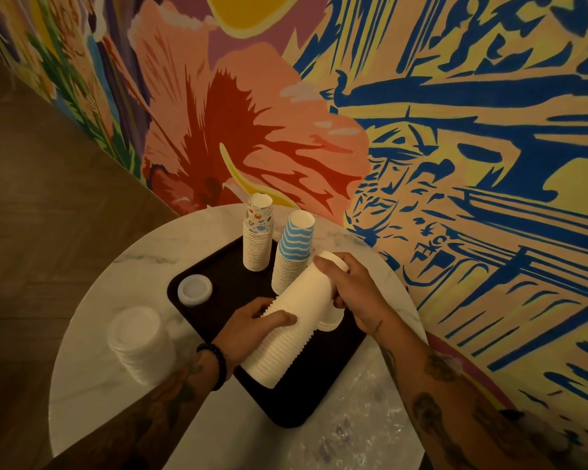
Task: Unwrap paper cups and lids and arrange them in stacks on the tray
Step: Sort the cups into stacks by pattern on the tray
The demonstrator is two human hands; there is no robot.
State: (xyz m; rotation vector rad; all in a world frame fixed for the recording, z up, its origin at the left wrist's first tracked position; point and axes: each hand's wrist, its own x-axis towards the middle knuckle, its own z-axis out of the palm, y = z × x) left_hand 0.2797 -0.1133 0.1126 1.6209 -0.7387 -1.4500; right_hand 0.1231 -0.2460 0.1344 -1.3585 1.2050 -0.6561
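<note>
- Carrying everything is the round white marble worktop, set against a painted wall.
- On the worktop lies the dark brown rectangular tray, one corner pointing toward the person.
- The long stack of plain white paper cups is held over the tray's right half. It is tilted, with its long axis running from near-left and low to far-right and high. The closed base points up toward the wall and the ribbed rims face down toward the person. Whether its low end touches the tray I cannot tell.
  - Handling, as I judge it: the stack is light, but the nested cups are thin and crushable and may slide apart or bend at mid-length. A hold at both ends or low around the rims looks safest.
- Crumpled clear plastic wrap lies on the near right of the worktop.
- The blue wave-striped cup stack and the patterned cup stack stand upright, mouths down, at the tray's far side.
- A stack of white plastic lids sits on the worktop left of the tray.
- The right hand curls round the stack's base end.
- The left hand wraps its middle, thumb across the front.
- One white lid lies on the tray's left corner.
</note>
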